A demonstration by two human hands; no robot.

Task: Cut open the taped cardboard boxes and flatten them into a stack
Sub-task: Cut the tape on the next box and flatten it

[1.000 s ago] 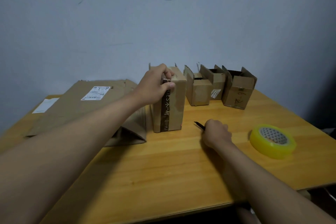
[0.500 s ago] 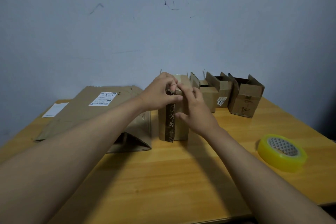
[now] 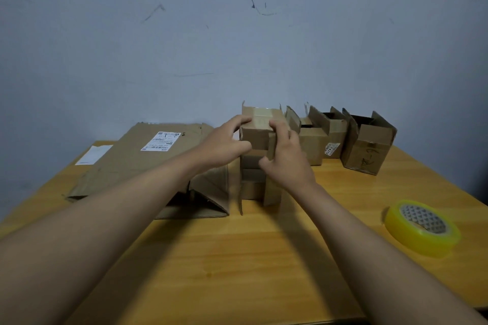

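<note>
— Gripping it with both sets of fingers (image 3: 277, 126)? 
— Yes: left hand (image 3: 224, 144) and right hand (image 3: 286, 159) curl round the upright cardboard box (image 3: 257, 134), mid-tabletop (image 3: 237, 258). Opening step, I'd judge; collapsing it comes next. 
— Material? 
— Matte corrugated board, glossy tape. Flattened boxes (image 3: 148, 158) lie left.

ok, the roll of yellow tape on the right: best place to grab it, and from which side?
The tape roll lies flat on the table with its core hole facing up and bare wood around it. Probably best taken from above by the right hand, which is nearer: thumb in the hole, fingers over the outer rim. Both hands are on the box now.
</note>
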